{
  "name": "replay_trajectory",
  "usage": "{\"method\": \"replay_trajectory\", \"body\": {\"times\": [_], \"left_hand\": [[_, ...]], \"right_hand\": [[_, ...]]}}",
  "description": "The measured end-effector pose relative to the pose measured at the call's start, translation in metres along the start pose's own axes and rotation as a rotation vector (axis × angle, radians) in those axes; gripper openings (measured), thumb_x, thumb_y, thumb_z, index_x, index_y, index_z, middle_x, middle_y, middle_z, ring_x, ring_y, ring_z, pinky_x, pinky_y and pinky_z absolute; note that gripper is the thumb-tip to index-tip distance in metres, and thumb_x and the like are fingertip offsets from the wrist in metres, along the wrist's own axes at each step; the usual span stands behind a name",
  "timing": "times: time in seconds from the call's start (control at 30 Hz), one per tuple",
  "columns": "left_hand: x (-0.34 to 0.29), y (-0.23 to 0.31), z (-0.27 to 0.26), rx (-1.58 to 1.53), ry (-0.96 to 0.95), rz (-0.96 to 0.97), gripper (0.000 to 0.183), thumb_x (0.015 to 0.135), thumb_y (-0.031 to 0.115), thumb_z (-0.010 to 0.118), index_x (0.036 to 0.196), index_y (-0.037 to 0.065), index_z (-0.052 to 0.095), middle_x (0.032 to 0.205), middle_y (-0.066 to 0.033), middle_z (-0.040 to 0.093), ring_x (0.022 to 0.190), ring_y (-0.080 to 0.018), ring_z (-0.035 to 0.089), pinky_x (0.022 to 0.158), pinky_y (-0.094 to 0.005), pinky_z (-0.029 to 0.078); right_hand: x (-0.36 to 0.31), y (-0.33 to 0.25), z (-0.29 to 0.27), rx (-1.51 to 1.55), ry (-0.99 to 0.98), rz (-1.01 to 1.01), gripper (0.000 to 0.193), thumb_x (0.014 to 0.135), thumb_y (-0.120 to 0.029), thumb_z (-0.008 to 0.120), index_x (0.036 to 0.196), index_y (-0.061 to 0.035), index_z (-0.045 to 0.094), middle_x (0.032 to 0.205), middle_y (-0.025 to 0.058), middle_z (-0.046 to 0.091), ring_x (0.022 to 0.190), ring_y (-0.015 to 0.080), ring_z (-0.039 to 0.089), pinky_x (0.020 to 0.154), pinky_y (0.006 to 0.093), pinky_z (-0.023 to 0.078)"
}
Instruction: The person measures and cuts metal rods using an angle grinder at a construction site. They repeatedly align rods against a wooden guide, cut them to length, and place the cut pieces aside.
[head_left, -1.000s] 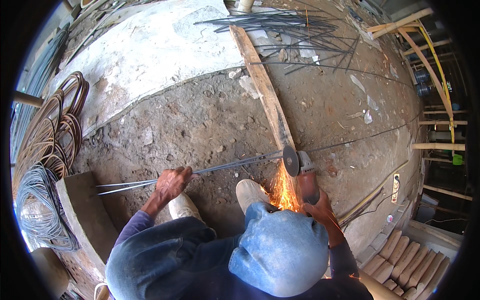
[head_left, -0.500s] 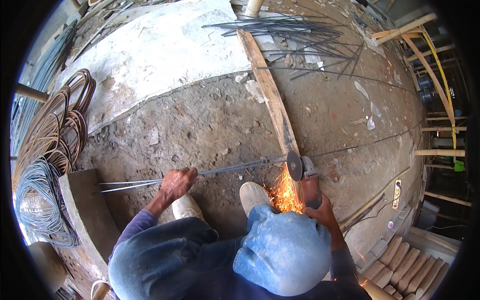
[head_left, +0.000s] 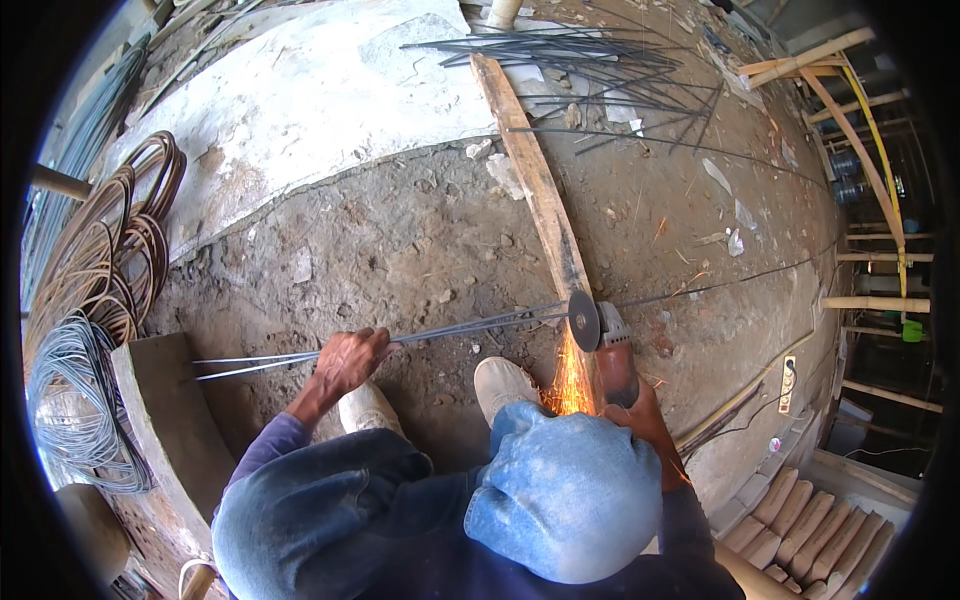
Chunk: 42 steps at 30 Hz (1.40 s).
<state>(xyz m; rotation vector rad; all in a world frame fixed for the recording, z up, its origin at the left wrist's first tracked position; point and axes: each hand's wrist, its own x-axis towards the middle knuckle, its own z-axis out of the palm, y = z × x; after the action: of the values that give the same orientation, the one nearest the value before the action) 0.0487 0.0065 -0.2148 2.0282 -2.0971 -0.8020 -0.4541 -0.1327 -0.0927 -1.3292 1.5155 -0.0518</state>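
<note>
My left hand (head_left: 352, 360) is closed around a few thin steel rods (head_left: 470, 327), which run low across the dirt from a grey concrete block (head_left: 172, 410) to a long wooden plank (head_left: 535, 180). In my right hand (head_left: 640, 415) is an angle grinder (head_left: 617, 365) with its dark disc (head_left: 584, 320) upright against the rods, over the plank's near end. Orange sparks (head_left: 572, 380) stream from the disc down toward my right shoe (head_left: 503, 386). The disc hides the exact point of contact. My knees partly cover my right wrist.
Many dark cut rods (head_left: 610, 75) lie heaped at the far end of the plank. Coiled brown rods (head_left: 125, 240) and a grey wire coil (head_left: 80, 400) sit at left. A power strip (head_left: 788, 384) with a cable lies at right, near stacked blocks (head_left: 810, 530).
The grinder and its disc have shifted slightly. The spark stream looks narrower. My left hand keeps its hold on the rods, and the whole view has moved a little.
</note>
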Motion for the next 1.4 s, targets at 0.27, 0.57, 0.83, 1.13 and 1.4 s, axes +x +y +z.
{"method": "replay_trajectory", "body": {"times": [0.27,0.57,0.83,1.13,1.4], "left_hand": [[0.002,0.000,-0.001,-0.018,-0.015,-0.012,0.045,0.114,0.049,0.049,0.103,0.008,0.063,0.090,-0.0143,0.071,0.078,-0.0386,0.073,0.066,-0.0497,0.058],[0.002,0.002,-0.005,-0.012,-0.033,-0.010,0.044,0.114,0.049,0.049,0.104,0.009,0.063,0.090,-0.0140,0.073,0.078,-0.0381,0.073,0.066,-0.0498,0.058],[0.003,0.000,-0.001,-0.003,-0.004,0.009,0.046,0.114,0.050,0.049,0.104,0.008,0.063,0.088,-0.0140,0.073,0.076,-0.0381,0.073,0.066,-0.0497,0.057],[0.007,-0.005,0.006,0.000,0.029,0.013,0.047,0.114,0.051,0.049,0.102,0.008,0.063,0.086,-0.0154,0.073,0.077,-0.0391,0.073,0.067,-0.0494,0.058],[0.007,0.000,0.012,-0.055,0.169,-0.034,0.047,0.105,0.052,0.065,0.113,0.006,0.061,0.094,-0.0173,0.066,0.091,-0.0409,0.071,0.077,-0.0520,0.055]], "right_hand": [[-0.001,-0.003,0.006,0.060,0.039,0.024,0.057,0.074,-0.008,0.080,0.128,0.0001,0.063,0.105,0.0060,0.069,0.095,0.0183,0.067,0.089,0.0360,0.056],[-0.007,-0.012,0.004,0.010,-0.006,0.108,0.056,0.075,-0.012,0.079,0.127,0.0001,0.062,0.096,0.0055,0.067,0.087,0.0187,0.069,0.079,0.0360,0.058],[-0.003,-0.013,0.007,-0.087,0.103,-0.007,0.053,0.074,-0.012,0.080,0.122,0.0003,0.063,0.094,0.0078,0.070,0.081,0.0183,0.070,0.073,0.0363,0.058],[-0.002,-0.004,0.007,0.033,0.026,-0.230,0.046,0.076,-0.006,0.078,0.119,-0.0001,0.063,0.091,0.0059,0.068,0.075,0.0178,0.069,0.068,0.0352,0.058],[-0.009,-0.028,0.012,0.463,0.014,-0.044,0.036,0.083,-0.008,0.076,0.115,-0.0001,0.063,0.087,0.0077,0.069,0.068,0.0183,0.070,0.063,0.0344,0.059]]}}
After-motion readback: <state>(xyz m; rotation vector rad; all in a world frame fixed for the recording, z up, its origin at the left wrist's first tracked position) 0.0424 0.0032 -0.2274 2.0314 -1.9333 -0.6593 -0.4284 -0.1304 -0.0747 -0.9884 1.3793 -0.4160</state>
